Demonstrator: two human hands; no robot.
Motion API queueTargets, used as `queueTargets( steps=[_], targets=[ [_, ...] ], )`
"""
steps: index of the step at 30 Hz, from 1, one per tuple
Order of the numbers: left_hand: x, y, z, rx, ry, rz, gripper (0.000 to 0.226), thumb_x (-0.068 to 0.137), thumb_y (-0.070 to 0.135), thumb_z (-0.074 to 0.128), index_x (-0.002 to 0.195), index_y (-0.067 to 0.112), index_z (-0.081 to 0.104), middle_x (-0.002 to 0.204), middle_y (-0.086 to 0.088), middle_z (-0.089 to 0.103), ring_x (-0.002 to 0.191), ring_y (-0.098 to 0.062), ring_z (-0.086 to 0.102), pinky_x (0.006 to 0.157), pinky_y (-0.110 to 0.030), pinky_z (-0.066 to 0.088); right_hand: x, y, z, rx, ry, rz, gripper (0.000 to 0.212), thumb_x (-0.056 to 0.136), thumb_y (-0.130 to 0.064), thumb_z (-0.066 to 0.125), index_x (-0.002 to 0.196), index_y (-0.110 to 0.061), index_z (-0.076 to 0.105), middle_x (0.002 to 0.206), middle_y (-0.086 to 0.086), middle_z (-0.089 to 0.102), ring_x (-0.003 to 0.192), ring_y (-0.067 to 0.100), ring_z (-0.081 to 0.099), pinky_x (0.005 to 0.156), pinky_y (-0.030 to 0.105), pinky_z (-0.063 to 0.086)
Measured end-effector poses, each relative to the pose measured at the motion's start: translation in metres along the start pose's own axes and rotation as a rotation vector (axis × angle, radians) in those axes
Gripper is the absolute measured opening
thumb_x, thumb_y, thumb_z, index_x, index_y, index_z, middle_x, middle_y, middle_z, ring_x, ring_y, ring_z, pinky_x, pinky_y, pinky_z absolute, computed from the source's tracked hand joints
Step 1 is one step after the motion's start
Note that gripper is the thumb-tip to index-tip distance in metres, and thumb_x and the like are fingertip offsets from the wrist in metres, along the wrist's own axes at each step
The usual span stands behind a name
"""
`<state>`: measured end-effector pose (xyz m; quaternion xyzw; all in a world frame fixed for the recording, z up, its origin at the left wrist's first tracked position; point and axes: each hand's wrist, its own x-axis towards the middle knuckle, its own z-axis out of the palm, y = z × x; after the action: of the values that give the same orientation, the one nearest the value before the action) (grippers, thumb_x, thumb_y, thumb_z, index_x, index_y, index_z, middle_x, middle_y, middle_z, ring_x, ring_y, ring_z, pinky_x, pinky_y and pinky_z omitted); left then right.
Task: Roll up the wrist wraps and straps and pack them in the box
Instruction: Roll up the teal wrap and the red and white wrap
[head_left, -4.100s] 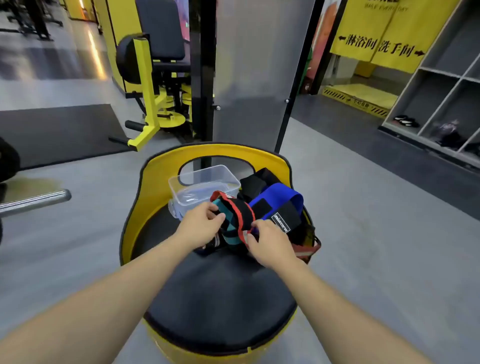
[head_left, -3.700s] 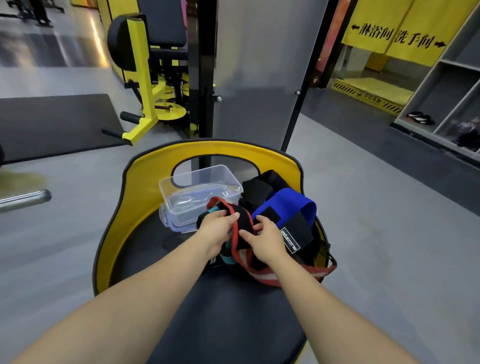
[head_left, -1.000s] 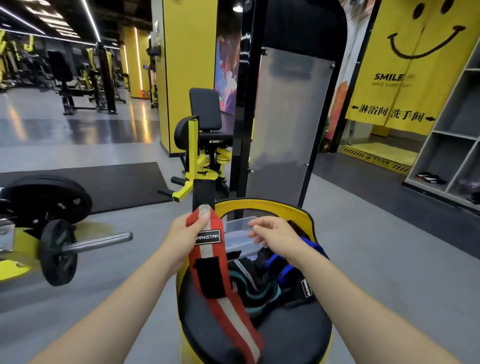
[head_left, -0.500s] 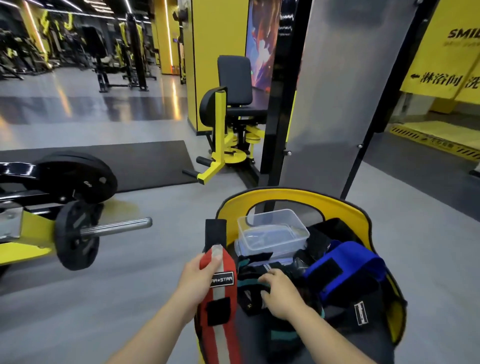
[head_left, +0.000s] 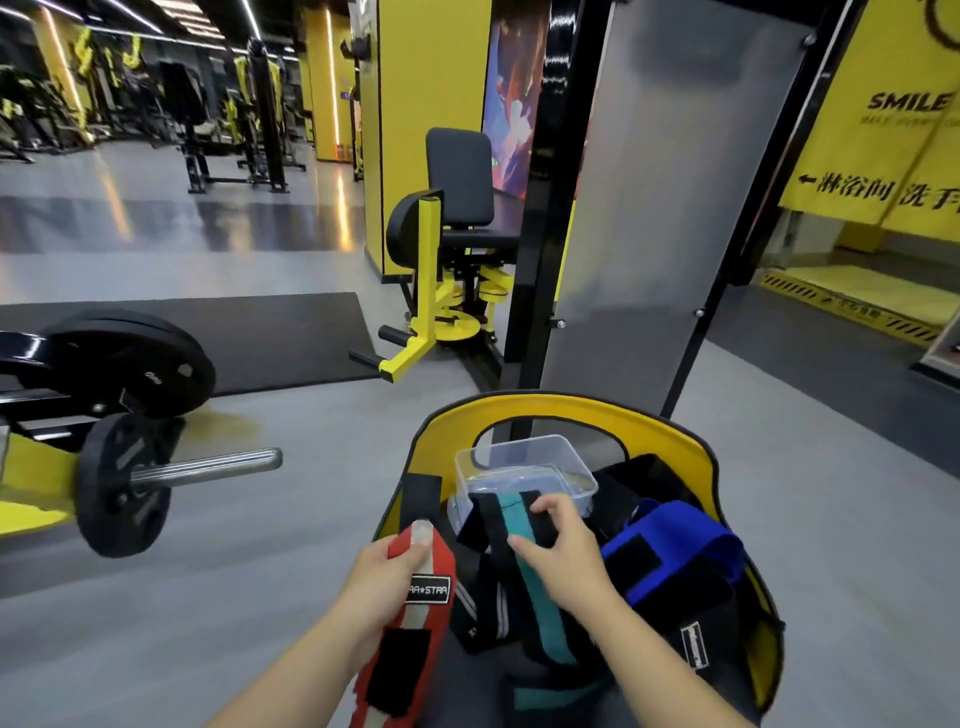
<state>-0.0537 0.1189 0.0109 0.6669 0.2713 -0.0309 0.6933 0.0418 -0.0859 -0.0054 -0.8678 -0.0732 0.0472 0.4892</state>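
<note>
My left hand (head_left: 384, 577) grips the top end of a red wrist wrap (head_left: 410, 623) with a white stripe and black Velcro patches; it hangs down past the seat's left side. My right hand (head_left: 561, 556) pinches a teal and black wrap (head_left: 540, 618) lifted from the pile. A blue wrap (head_left: 675, 545) and black straps (head_left: 649, 483) lie on the right of the seat. The clear plastic box (head_left: 524, 467) stands open at the back of the seat, behind the wraps.
Everything sits on a round black seat with a yellow backrest (head_left: 571, 415). A barbell with black plates (head_left: 124, 483) lies on the floor to the left. A yellow gym machine (head_left: 441, 291) and a grey panel (head_left: 660, 218) stand behind.
The view dropped and shifted left, then steadied. My right hand went down into the pile and now lifts the teal and black wrap. My left hand keeps holding the red wrap.
</note>
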Motion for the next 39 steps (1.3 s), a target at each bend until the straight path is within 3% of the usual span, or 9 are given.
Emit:
queueTargets(
  steps=[3,6,14,16,20,25,28,32,39],
  targets=[
    [-0.018,0.009,0.011,0.003,-0.046,-0.005,0.045,0.099,0.050,0.064,0.107,0.007,0.074,0.092,-0.015,0.080,0.088,-0.035,0.078,0.091,-0.053,0.061,-0.015,-0.035,-0.041,0.364,-0.086,0.079,0.057,0.086,-0.022,0.081,0.133,-0.039,0.054,0.139,-0.005,0.054,0.129,0.015,0.054,0.108,0.044,0.050],
    [-0.039,0.027,0.025,-0.043,-0.093,0.003,0.042,0.098,0.050,0.066,0.115,0.012,0.073,0.098,-0.014,0.081,0.092,-0.035,0.078,0.094,-0.055,0.060,-0.042,-0.066,-0.075,0.538,-0.193,0.059,0.059,0.091,-0.005,0.073,0.136,-0.040,0.059,0.134,-0.008,0.062,0.120,0.018,0.065,0.105,0.045,0.053],
    [-0.109,0.108,0.056,-0.446,-0.252,-0.030,0.044,0.110,0.034,0.044,0.125,0.000,0.067,0.104,-0.025,0.077,0.086,-0.037,0.078,0.069,-0.044,0.063,-0.116,-0.108,-0.103,0.461,-0.183,-0.152,0.049,0.087,-0.003,0.072,0.123,-0.035,0.070,0.142,0.003,0.061,0.124,0.017,0.064,0.107,0.044,0.052],
    [-0.125,0.124,0.056,-0.420,-0.296,0.014,0.046,0.108,0.038,0.048,0.124,0.001,0.069,0.109,-0.024,0.077,0.096,-0.038,0.077,0.080,-0.047,0.061,-0.129,-0.113,-0.106,0.402,-0.130,-0.175,0.044,0.083,-0.014,0.077,0.121,-0.036,0.072,0.148,0.004,0.056,0.129,0.015,0.061,0.108,0.044,0.051],
    [-0.152,0.141,0.061,-0.274,-0.352,0.184,0.027,0.099,0.019,0.069,0.121,0.004,0.070,0.108,-0.019,0.078,0.099,-0.037,0.076,0.083,-0.048,0.061,-0.153,-0.130,-0.118,0.301,-0.076,-0.213,0.030,0.089,-0.004,0.074,0.111,-0.026,0.071,0.114,-0.006,0.073,0.106,0.012,0.071,0.096,0.036,0.059],
    [-0.182,0.156,0.067,-0.205,-0.256,0.396,0.018,0.093,0.001,0.071,0.103,0.016,0.072,0.087,-0.002,0.081,0.082,-0.021,0.078,0.074,-0.037,0.061,-0.174,-0.151,-0.134,0.233,0.055,-0.295,0.025,0.091,-0.015,0.072,0.103,-0.034,0.062,0.110,-0.001,0.069,0.103,0.013,0.068,0.088,0.030,0.058],
    [-0.198,0.166,0.068,-0.197,-0.284,0.473,0.022,0.093,0.002,0.072,0.112,0.013,0.073,0.095,-0.002,0.082,0.088,-0.019,0.079,0.079,-0.036,0.060,-0.178,-0.170,-0.146,0.402,0.240,-0.221,0.030,0.095,-0.031,0.071,0.120,-0.028,0.054,0.105,-0.003,0.069,0.087,0.001,0.066,0.070,0.018,0.052],
    [-0.219,0.176,0.065,-0.118,-0.399,0.485,0.022,0.094,0.006,0.072,0.116,0.011,0.072,0.103,-0.006,0.081,0.096,-0.023,0.078,0.088,-0.042,0.061,-0.179,-0.202,-0.173,0.600,0.069,-0.052,0.046,0.093,-0.058,0.065,0.120,-0.021,0.071,0.107,-0.001,0.078,0.100,0.019,0.075,0.080,0.038,0.055],
    [-0.231,0.177,0.057,-0.099,-0.607,0.450,0.026,0.107,0.017,0.055,0.130,0.008,0.064,0.119,-0.017,0.076,0.113,-0.034,0.073,0.102,-0.053,0.055,-0.182,-0.216,-0.177,0.689,0.156,-0.136,0.020,0.096,-0.027,0.072,0.109,-0.012,0.073,0.103,0.011,0.079,0.096,0.030,0.076,0.088,0.048,0.061]
  ],
)
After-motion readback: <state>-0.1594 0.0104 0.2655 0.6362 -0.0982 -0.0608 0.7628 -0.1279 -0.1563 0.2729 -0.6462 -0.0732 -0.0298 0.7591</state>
